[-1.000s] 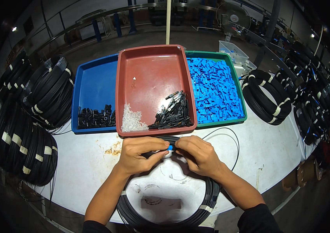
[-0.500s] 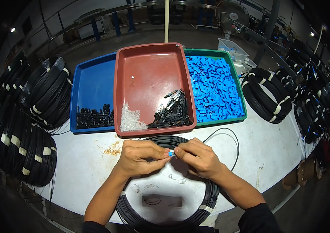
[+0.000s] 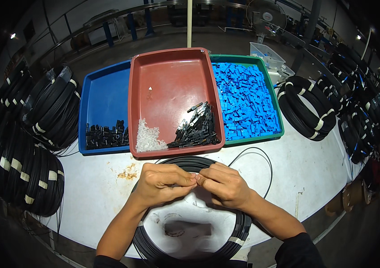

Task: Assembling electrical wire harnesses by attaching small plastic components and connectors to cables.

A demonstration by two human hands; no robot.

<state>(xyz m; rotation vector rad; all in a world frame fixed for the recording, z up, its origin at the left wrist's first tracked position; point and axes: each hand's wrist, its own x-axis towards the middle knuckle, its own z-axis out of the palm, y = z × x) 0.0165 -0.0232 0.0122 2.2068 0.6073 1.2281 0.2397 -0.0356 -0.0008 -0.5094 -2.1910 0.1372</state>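
Observation:
Above a coil of black cable, my left hand and my right hand meet with thumbs and fingertips pinched together. Between them is the small blue connector that showed half a second ago; the fingers now cover it almost wholly. Both hands are closed. From the coil, a loose loop of thin black cable bends out over the white table to the right of my right hand.
Beyond the coil, a red tray holds clear small parts and black connector parts. A blue tray with black pieces and a green tray of blue parts flank it. Cable coils stack left; another coil lies right.
My fingertips have closed in around the blue connector, which was visible between them and is now hidden. The hands stay in nearly the same place over the coil.

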